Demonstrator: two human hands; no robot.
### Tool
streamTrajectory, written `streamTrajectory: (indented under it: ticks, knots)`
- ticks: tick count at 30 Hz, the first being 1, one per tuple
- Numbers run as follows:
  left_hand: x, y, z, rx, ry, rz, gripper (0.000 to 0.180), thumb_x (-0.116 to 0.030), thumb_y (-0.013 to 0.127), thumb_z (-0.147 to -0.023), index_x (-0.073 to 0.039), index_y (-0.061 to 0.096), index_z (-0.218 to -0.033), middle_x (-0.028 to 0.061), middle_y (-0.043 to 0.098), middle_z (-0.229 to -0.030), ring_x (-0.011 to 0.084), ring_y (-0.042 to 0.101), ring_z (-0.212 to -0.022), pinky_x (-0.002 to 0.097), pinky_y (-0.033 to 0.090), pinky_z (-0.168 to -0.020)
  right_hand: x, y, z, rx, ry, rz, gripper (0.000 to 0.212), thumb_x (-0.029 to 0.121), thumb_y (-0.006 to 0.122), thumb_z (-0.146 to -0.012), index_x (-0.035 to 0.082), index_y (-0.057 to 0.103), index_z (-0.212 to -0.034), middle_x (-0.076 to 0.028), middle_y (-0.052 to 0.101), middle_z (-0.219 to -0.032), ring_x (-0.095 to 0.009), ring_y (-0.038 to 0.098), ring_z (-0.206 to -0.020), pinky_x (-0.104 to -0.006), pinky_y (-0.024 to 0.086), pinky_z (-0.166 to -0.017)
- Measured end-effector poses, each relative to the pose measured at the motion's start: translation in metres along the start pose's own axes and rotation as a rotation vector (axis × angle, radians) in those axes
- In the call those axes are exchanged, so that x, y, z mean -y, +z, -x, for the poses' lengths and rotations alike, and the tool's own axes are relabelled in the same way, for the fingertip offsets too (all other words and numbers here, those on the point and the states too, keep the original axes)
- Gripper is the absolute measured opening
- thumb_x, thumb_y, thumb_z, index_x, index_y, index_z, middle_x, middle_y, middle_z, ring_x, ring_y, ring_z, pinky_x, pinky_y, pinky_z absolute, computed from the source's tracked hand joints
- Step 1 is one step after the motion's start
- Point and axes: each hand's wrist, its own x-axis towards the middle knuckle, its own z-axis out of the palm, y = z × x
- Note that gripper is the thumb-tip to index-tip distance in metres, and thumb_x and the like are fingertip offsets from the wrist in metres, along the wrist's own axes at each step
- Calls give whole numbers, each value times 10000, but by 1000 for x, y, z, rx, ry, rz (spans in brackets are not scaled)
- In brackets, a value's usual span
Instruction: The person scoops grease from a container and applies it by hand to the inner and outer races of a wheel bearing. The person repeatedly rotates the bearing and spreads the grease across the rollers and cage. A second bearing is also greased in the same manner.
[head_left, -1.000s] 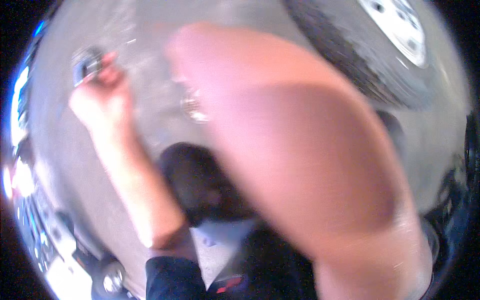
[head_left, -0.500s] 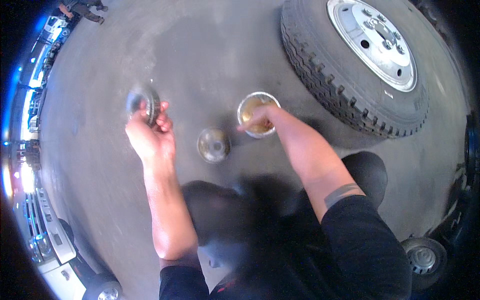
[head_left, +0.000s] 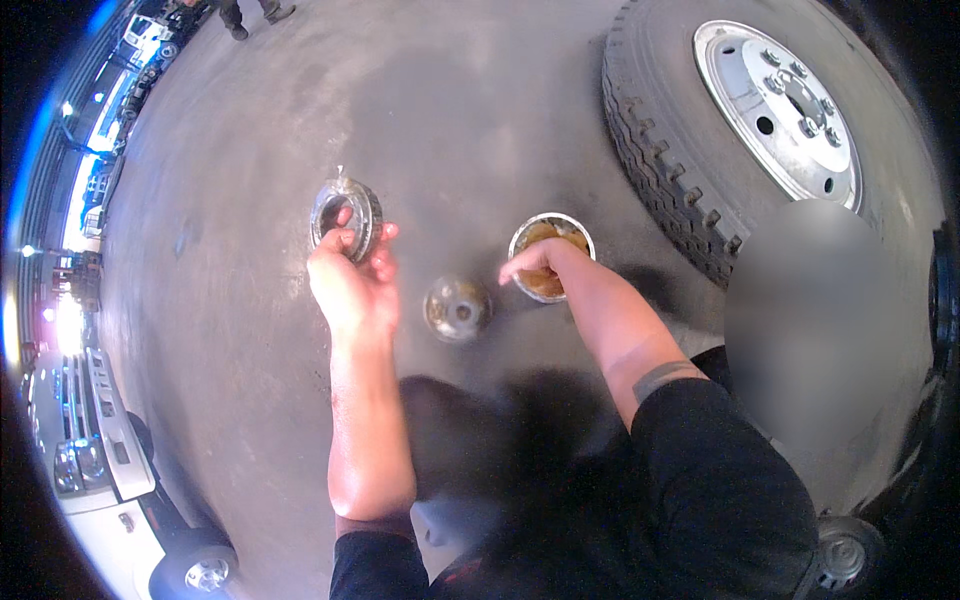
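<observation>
My left hand (head_left: 352, 285) is raised over the floor, its fingers and thumb wrapped round a ring-shaped metal roller bearing (head_left: 372, 212). The bearing is tilted, and a small pale lump stands up from its top edge. To the right, my right hand (head_left: 535, 262) is over a round tin (head_left: 589, 236) with brown grease (head_left: 541, 289) in it. Its fingers stretch to the left past the rim, holding nothing that I can see. Between the hands, a round metal piece with a central hole (head_left: 442, 306) lies on the floor.
A large truck wheel (head_left: 668, 150) with a silver rim lies at the far right. A person's legs (head_left: 232, 15) show at the far left. A white vehicle (head_left: 110, 530) stands at the lower left. A blurred patch covers the right side.
My left hand and the bearing now show further right and are sharper. My right hand is still at the tin, its fingers slightly lower. The whole view has shifted.
</observation>
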Motion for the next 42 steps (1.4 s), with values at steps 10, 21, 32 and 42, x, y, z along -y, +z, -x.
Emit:
streamTrajectory:
  ticks: [10,21,32,42]
  knots:
    - [2,-2,-3,76,-37,2,212,-66,419,-839,-25,471,-1040,197,599,-805,122,404,-515,244,323,-457,9,3,28,-62,85,133,1174,645,761,-606,51,305,-1509,-200,372,-1485,-297,449,-1292,-417,400,-1029]
    - [-3,-35,-15,-46,-165,149,570,-76,515,-789,-26,431,-1350,73,496,-1387,298,678,-742,214,432,-446,5,27,-35,-21,61,320,1152,758,714,-630,43,376,-1468,-215,467,-1390,-309,518,-1207,-427,433,-979]
    - [30,-25,-30,114,-194,177,437,-143,660,-860,-35,549,-1269,131,631,-1167,334,670,-812,419,565,-748,-1,-5,-86,6,145,543,1235,792,746,-555,66,371,-1481,-179,387,-1493,-306,446,-1317,-449,395,-1050]
    - [61,-39,-62,301,152,-289,492,-185,823,-716,12,634,-1126,189,696,-943,338,682,-895,428,531,-835,12,1,-51,-33,104,821,1334,846,733,-512,91,302,-1524,-149,301,-1578,-312,379,-1403,-477,355,-1108]
